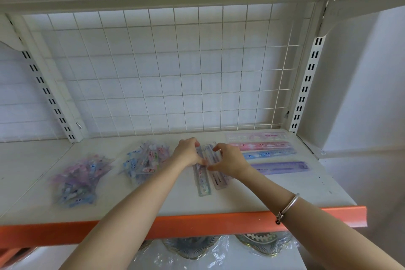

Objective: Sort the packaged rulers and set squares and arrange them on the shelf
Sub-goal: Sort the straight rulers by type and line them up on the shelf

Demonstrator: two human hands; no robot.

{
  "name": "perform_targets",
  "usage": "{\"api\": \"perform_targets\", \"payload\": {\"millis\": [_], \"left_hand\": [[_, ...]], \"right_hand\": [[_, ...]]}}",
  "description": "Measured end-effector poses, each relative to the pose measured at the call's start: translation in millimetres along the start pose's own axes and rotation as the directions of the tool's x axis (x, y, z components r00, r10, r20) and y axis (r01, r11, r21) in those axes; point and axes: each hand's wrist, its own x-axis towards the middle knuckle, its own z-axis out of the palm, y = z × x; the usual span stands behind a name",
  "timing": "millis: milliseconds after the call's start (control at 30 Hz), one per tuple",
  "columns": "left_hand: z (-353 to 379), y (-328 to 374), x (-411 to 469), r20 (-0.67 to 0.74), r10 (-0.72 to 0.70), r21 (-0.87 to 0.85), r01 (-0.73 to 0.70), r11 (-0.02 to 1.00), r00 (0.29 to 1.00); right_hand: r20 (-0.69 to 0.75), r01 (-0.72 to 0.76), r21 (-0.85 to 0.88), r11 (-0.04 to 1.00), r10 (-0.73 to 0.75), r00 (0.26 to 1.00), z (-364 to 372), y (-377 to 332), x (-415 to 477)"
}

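On the white shelf, a small bundle of packaged rulers lies lengthwise at the centre. My left hand grips its left side and my right hand grips its right side, fingers curled over the far end. To the right, several packaged rulers lie crosswise in a column: a pale pink one, a pink one, a blue one and a purple one. Two loose heaps of small packaged items lie to the left, one near the centre and one farther left.
A white wire grid backs the shelf, with slotted uprights at both sides. An orange lip runs along the front edge. Another shelf sits close overhead. Plastic-wrapped goods show on the level below.
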Motion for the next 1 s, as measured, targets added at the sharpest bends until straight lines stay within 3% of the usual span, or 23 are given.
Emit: {"api": "perform_targets", "payload": {"millis": [200,367,533,1000], "left_hand": [[-5.3,4.2,-3.2,0.013,-0.027,0.115,0.026,0.993,1.0],[-7.2,2.6,-8.3,0.0,-0.062,0.05,0.062,0.997,0.998],[-7.6,0.9,-11.7,-0.041,-0.081,0.1,0.085,0.991,0.996],[-11.6,3.7,-19.2,0.029,-0.089,0.055,0.087,0.995,0.996]], "right_hand": [[0.003,-0.039,-0.039,0.998,0.04,0.999,3.9,-7.9,3.4],[-0.004,-0.077,-0.085,0.993,0.077,0.997,10.5,-15.1,5.3],[-0.065,-0.109,-0.087,0.99,0.103,0.993,12.5,-16.5,5.4],[-0.054,-0.279,-0.059,0.958,0.276,0.96,6.2,-34.8,4.9]]}}
